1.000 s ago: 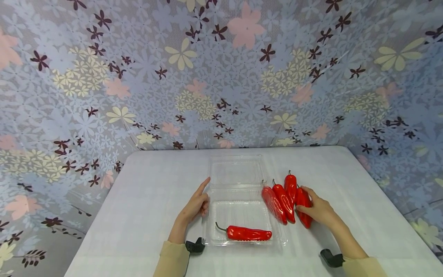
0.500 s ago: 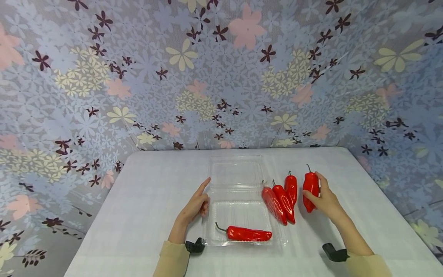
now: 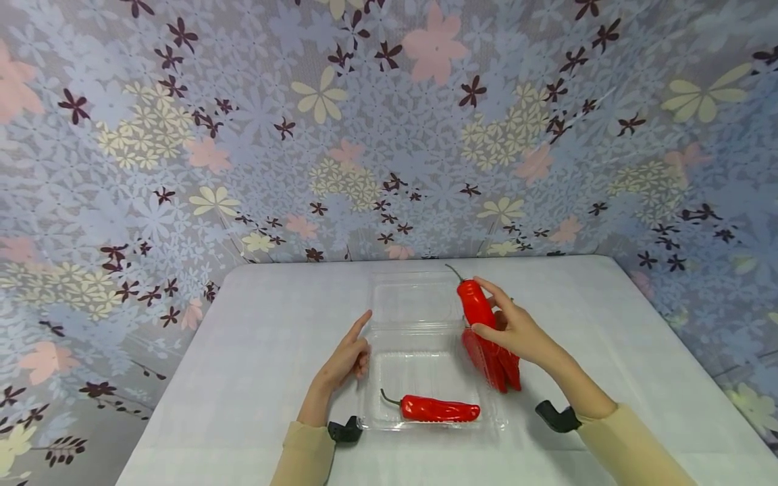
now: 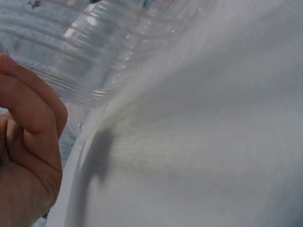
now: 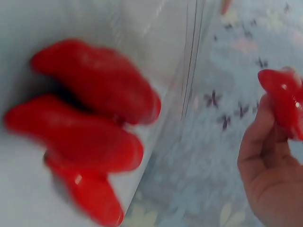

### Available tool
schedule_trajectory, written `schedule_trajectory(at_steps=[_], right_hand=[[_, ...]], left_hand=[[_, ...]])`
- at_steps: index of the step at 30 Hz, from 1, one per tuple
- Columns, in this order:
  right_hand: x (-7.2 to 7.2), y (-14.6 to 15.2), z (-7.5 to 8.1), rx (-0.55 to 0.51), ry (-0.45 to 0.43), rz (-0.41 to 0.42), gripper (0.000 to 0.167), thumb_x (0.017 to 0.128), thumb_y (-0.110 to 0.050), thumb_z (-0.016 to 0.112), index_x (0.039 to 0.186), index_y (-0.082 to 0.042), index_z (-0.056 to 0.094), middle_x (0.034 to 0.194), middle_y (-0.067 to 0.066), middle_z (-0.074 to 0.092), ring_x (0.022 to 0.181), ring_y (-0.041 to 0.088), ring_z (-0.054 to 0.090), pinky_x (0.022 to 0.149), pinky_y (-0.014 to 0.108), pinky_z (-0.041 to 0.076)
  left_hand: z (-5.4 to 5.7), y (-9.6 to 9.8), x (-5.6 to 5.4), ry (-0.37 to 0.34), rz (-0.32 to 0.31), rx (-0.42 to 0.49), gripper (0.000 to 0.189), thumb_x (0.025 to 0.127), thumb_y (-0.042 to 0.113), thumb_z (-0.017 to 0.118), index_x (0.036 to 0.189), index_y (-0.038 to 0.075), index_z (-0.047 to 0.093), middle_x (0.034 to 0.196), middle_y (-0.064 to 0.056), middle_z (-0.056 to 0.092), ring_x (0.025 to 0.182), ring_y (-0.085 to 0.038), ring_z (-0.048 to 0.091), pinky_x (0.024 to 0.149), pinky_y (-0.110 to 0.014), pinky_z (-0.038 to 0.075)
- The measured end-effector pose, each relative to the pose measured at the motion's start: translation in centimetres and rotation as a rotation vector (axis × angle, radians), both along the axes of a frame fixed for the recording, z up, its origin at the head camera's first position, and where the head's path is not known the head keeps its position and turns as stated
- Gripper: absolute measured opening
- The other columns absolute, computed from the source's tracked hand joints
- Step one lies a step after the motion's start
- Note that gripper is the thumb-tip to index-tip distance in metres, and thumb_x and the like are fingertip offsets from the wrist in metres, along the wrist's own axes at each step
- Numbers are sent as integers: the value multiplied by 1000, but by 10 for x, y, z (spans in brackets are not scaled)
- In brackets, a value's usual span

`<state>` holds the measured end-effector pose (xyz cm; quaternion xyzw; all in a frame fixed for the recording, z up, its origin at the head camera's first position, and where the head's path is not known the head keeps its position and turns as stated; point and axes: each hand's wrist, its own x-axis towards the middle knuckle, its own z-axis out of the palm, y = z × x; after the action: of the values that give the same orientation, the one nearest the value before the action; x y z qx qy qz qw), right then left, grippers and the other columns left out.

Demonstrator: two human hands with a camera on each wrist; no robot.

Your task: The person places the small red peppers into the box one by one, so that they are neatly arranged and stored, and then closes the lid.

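Note:
My right hand (image 3: 519,332) holds a glossy long red pepper (image 3: 474,300) with a green stem, raised over the right side of the clear plastic clamshell box (image 3: 413,370). The same pepper (image 5: 287,101) shows between the fingers in the right wrist view. Beneath that hand several more red peppers (image 3: 489,361) lie together, partly covered by it. Another long red pepper (image 3: 440,409) lies across the near end inside the box. At the box's left side is my left hand (image 3: 343,361), index finger extended near the hinge, other fingers bent, gripping nothing visible.
The box's clear lid (image 3: 413,300) lies folded back flat behind the base. A white cloth (image 3: 255,351) covers the table. Behind it rises a floral fabric backdrop (image 3: 389,135). Black wrist mounts (image 3: 558,416) sit at both cuffs.
My right hand has picked up the rightmost pepper, lifted it and carried it left over the other peppers toward the box. The left hand stays almost where it was.

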<state>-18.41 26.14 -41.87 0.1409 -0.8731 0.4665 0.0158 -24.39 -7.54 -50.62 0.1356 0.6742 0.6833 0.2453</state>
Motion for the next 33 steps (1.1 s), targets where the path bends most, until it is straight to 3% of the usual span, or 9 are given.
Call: schedule_trajectory(at_steps=[4, 10, 16, 23, 33], right_hand=[[-6, -22, -3, 25, -31, 170, 74, 85, -20, 69, 147, -28, 30, 118, 12, 51, 90, 24, 59, 69, 32, 54], [-10, -47, -19, 194, -72, 357, 69, 87, -26, 67, 146, -34, 34, 135, 0, 46, 113, 21, 49, 83, 36, 50], [-11, -59, -35, 310, -54, 482, 63, 88, -23, 65, 145, -29, 38, 121, -3, 52, 102, 16, 51, 81, 33, 49], [-11, -64, -46, 381, -24, 521, 60, 87, -20, 66, 142, -26, 43, 111, -3, 53, 95, 14, 51, 78, 31, 48], [-4, -69, -51, 484, -52, 473, 61, 83, -21, 69, 140, -26, 47, 107, -4, 55, 98, 14, 47, 80, 32, 46]], left_hand=[[-1, -1, 0, 8, -1, 0, 71, 87, 5, 36, 153, 23, 15, 53, 2, 37, 41, -8, 40, 37, -20, 36], [-4, -1, 0, 11, -8, 9, 72, 87, 5, 37, 153, 23, 16, 53, 3, 37, 41, -7, 40, 36, -19, 37], [-5, -2, -2, -25, -28, 39, 71, 89, 3, 35, 152, 25, 14, 54, 2, 37, 42, -8, 40, 37, -19, 35], [20, -4, 6, -34, -78, 56, 71, 89, 0, 32, 153, 16, 7, 54, 2, 38, 43, -8, 42, 40, -20, 37], [19, -3, 5, -32, -60, 40, 72, 88, 0, 34, 153, 15, 9, 54, 1, 39, 43, -8, 42, 39, -20, 38]])
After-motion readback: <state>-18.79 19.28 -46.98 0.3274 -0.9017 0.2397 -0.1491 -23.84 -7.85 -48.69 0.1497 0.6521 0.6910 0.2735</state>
